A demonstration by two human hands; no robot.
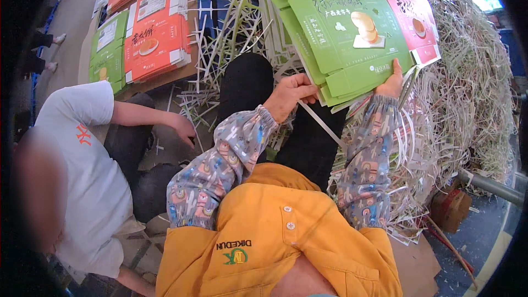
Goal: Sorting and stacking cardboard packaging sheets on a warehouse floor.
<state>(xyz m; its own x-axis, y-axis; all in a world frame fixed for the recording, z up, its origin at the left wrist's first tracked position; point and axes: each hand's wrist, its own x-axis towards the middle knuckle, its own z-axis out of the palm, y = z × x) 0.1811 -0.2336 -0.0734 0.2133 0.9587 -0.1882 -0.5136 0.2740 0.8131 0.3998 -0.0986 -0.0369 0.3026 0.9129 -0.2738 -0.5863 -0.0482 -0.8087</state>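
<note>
Green cardboard fills the upper centre of the frame: a stack of flat, die-cut carton blanks that I hold tilted above my knees. My right hand grips the stack's lower right corner just right of centre, thumb laid flat on the printed green face; the other fingers are hidden behind the card, so I cannot tell how they sit. My left hand is at centre frame, just beside the stack's lower left edge, fingers pressed together and pinching the top of a thin white paper strip that runs down and to the right from my fingertips, between my two patterned sleeves. The stack thus lies above and between both hands, touching the right and close against the left. A red-printed blank shows at the stack's right side.

Behind and to the right, a great heap of white and pale green paper trimmings spreads across the right of the frame. In the upper left, piles of red and green flattened cartons rest on brown cardboard. At lower left, another person in a white T-shirt sits beside me, one hand lowered toward the littered floor, well apart from my own hands.
</note>
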